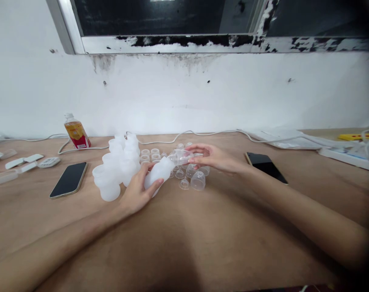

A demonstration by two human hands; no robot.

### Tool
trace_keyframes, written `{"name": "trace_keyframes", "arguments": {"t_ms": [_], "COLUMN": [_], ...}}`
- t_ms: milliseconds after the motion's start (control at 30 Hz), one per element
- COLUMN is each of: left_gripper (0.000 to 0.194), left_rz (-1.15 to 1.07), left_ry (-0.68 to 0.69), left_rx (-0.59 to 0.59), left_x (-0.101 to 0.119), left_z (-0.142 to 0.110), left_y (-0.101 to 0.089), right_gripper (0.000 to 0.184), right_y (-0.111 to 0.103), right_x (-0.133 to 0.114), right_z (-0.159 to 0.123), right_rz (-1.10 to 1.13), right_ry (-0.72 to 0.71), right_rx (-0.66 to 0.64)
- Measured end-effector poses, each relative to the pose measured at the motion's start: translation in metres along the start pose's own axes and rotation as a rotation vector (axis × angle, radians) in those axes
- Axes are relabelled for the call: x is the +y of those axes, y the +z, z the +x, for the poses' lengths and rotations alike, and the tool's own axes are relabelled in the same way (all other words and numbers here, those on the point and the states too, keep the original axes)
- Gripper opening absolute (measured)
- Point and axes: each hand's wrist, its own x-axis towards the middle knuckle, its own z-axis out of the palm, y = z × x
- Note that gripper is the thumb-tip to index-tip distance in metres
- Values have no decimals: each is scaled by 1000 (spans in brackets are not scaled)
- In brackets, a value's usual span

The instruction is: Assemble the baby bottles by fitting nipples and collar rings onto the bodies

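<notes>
My left hand (141, 189) is wrapped round a frosted white baby bottle (157, 175), tilted with its top toward the right. My right hand (213, 157) grips a transparent dome cap (181, 156) at the bottle's tip; whether the cap is seated there I cannot tell. Left of my left hand stand several frosted bottle bodies (110, 191) in a cluster. Behind the held bottle lie several white collar rings (155, 151). Below the right hand are several clear nipples (184, 184) and loose dome caps (198, 181), partly hidden by the hands.
A phone (69, 179) lies at the left, another phone (266, 166) at the right. A drink bottle (77, 132) stands near the wall. A white cable (172, 140) runs along the back. Small white plastic pieces (28, 162) lie far left, a plastic bag (282, 138) at right.
</notes>
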Motion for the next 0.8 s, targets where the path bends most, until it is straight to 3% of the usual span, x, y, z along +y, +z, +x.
{"name": "trace_keyframes", "arguments": {"t_ms": [233,433,800], "left_gripper": [37,35,35], "left_rz": [39,72,63], "left_ry": [41,105,121], "left_rx": [-31,-65,-87], "left_x": [0,3,9], "left_z": [2,0,-2], "left_y": [-3,-3,-7], "right_gripper": [37,42,47], "right_y": [2,3,5], "right_x": [-3,-5,1], "right_z": [-1,-3,-4], "right_rz": [-116,-175,-167], "right_ry": [-42,-13,-48], "right_rx": [-3,-95,-79]}}
